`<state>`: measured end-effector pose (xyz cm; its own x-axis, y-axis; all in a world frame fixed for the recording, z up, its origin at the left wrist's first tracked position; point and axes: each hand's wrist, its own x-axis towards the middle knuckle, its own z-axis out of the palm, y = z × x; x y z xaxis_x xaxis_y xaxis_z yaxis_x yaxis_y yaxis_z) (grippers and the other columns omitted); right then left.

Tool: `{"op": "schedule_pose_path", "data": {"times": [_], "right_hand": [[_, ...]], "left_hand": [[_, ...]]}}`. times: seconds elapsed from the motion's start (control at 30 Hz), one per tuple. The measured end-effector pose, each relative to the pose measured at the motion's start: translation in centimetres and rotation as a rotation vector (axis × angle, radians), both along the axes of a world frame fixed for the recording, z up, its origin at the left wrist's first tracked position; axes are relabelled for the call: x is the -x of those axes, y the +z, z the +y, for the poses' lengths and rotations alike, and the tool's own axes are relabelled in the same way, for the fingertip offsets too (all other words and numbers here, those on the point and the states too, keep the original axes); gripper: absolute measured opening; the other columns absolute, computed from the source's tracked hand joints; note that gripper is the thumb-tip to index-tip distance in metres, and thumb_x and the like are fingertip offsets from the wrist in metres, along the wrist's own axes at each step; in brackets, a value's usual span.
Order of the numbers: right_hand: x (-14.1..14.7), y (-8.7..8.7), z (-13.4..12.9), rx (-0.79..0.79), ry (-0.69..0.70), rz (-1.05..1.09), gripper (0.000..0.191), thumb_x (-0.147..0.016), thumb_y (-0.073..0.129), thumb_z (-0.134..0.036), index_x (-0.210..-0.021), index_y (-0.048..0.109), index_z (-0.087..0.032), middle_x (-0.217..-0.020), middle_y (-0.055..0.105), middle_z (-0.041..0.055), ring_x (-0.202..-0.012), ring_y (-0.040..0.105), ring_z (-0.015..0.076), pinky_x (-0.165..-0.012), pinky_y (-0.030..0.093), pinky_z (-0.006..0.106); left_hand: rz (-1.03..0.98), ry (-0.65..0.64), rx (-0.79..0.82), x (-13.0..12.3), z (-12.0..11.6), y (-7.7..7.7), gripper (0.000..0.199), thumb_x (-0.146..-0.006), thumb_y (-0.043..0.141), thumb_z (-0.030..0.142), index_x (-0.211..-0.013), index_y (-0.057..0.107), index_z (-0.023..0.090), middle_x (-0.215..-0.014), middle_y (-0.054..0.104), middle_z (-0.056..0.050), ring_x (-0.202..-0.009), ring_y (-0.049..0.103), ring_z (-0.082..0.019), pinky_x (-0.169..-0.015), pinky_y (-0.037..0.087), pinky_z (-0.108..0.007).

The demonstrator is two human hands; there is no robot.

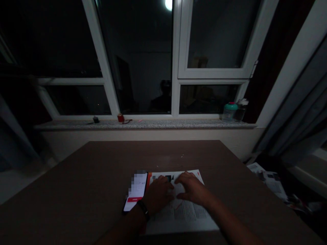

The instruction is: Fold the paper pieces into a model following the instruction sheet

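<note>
So the paper (196, 214) is lying flat on the table (76, 190), bottom middle of the frame, printed side up with an orange strip down its left edge. Both hands are over it. Left hand (158, 193) (the one with the dark wristband (143, 209)) is at the paper's left half, right hand (195, 190) comes in from the lower right. They're close but I can see a gap between them, fingers bent inward and facing each other. There's a pale patch in that gap, and honestly it's too dim to say if it's a loose bit or just the page. Same with grip: can't tell if either hand is pinching anything.

Progress-wise, I'd call it mid-job, since both hands are right in there. The paper's spread out, so that bit's done, and its outer edges look whole to me. Whatever the fingers are doing in the middle doesn't look finished, but how much is left I can't say from this one view. A few pale specks (182, 156) are scattered just above the paper; maybe scraps, maybe not.

The phone (135, 192) sits just left of the paper, screen lit, no hand holding it. Two bottles (230, 111) stand on the sill (158, 124) at the right of the frame, well out of the way.
</note>
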<state>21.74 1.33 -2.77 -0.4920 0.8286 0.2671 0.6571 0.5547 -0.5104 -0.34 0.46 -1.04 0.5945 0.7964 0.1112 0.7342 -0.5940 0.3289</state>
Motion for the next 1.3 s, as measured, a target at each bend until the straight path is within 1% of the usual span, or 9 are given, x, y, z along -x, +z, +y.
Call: {"op": "schedule_pose_path", "data": {"times": [0.23,0.47,0.57,0.67,0.83,0.93,1.07,1.2,1.3], "right_hand": [[0.4,-0.2,-0.1,-0.02,0.006,0.024,0.045,-0.063,0.084,-0.023,-0.103,0.065,-0.025,-0.103,0.065,0.0023,-0.103,0.056,0.0237,-0.09,0.038,0.035],[0.4,-0.2,-0.1,-0.022,0.013,0.018,0.047,-0.062,0.085,-0.024,-0.104,0.065,-0.025,-0.106,0.065,0.0029,-0.104,0.055,0.0238,-0.091,0.038,0.036],[0.3,0.0,-0.2,-0.014,0.006,-0.001,0.044,-0.065,0.083,-0.026,-0.105,0.065,-0.025,-0.107,0.064,0.0035,-0.105,0.055,0.0239,-0.092,0.038,0.036],[0.2,0.2,-0.3,-0.001,-0.015,-0.019,0.038,-0.071,0.077,-0.026,-0.107,0.065,-0.025,-0.108,0.064,0.0046,-0.106,0.055,0.0239,-0.092,0.039,0.035],[0.0,0.3,-0.5,-0.013,-0.019,0.008,0.033,-0.077,0.066,-0.02,-0.11,0.064,-0.026,-0.106,0.064,0.0046,-0.106,0.053,0.0235,-0.092,0.04,0.034],[-0.2,0.4,-0.5,-0.017,-0.003,0.027,0.038,-0.075,0.059,-0.011,-0.11,0.063,-0.025,-0.105,0.064,0.0041,-0.105,0.053,0.0224,-0.091,0.039,0.033],[-0.3,1.0,-0.5,-0.032,0.029,0.031,0.046,-0.067,0.05,-0.002,-0.106,0.063,-0.023,-0.107,0.064,0.0036,-0.105,0.053,0.0215,-0.093,0.037,0.034],[-0.5,1.6,-0.5,-0.029,0.029,0.001,0.044,-0.064,0.047,0.0,-0.099,0.063,-0.022,-0.104,0.062,0.0038,-0.103,0.053,0.0214,-0.09,0.036,0.033],[-0.6,1.5,-0.5,-0.027,0.006,-0.02,0.04,-0.067,0.049,-0.001,-0.098,0.062,-0.021,-0.103,0.061,0.0038,-0.103,0.053,0.0212,-0.088,0.036,0.033]], "left_hand": [[0.002,0.01,-0.014,-0.1,0.0,0.2,0.021,-0.082,0.067,0.026,-0.103,0.063,0.022,-0.107,0.059,-0.004,-0.105,0.052,-0.026,-0.086,0.041,-0.038],[0.011,0.013,-0.023,0.0,0.3,0.1,0.016,-0.084,0.066,0.026,-0.099,0.062,0.021,-0.104,0.06,-0.004,-0.103,0.052,-0.025,-0.085,0.041,-0.037],[0.006,-0.003,-0.049,0.2,0.3,0.2,0.014,-0.086,0.064,0.026,-0.099,0.061,0.021,-0.103,0.06,-0.004,-0.102,0.053,-0.024,-0.085,0.042,-0.036],[0.027,-0.024,-0.054,0.2,0.4,0.4,0.013,-0.089,0.059,0.022,-0.102,0.06,0.021,-0.106,0.061,-0.004,-0.101,0.055,-0.023,-0.086,0.042,-0.035],[0.037,-0.022,-0.062,0.4,0.6,0.4,0.036,-0.088,0.047,0.007,-0.116,0.058,0.026,-0.109,0.063,-0.003,-0.103,0.058,-0.022,-0.092,0.041,-0.037],[0.066,-0.034,-0.063,0.6,0.7,0.5,0.042,-0.085,0.045,0.003,-0.114,0.062,0.029,-0.108,0.063,-0.002,-0.102,0.058,-0.022,-0.091,0.041,-0.037],[0.066,-0.038,-0.056,0.8,0.7,0.7,0.036,-0.083,0.046,0.003,-0.105,0.065,0.025,-0.103,0.062,-0.002,-0.099,0.058,-0.02,-0.089,0.042,-0.033],[0.029,-0.022,-0.061,0.9,0.7,0.6,0.023,-0.082,0.053,0.009,-0.098,0.064,0.021,-0.102,0.061,-0.003,-0.098,0.058,-0.021,-0.089,0.043,-0.033],[0.007,-0.01,-0.061,0.9,0.7,0.5,0.013,-0.085,0.056,0.017,-0.095,0.063,0.021,-0.1,0.061,-0.003,-0.097,0.058,-0.021,-0.087,0.043,-0.034]]}}
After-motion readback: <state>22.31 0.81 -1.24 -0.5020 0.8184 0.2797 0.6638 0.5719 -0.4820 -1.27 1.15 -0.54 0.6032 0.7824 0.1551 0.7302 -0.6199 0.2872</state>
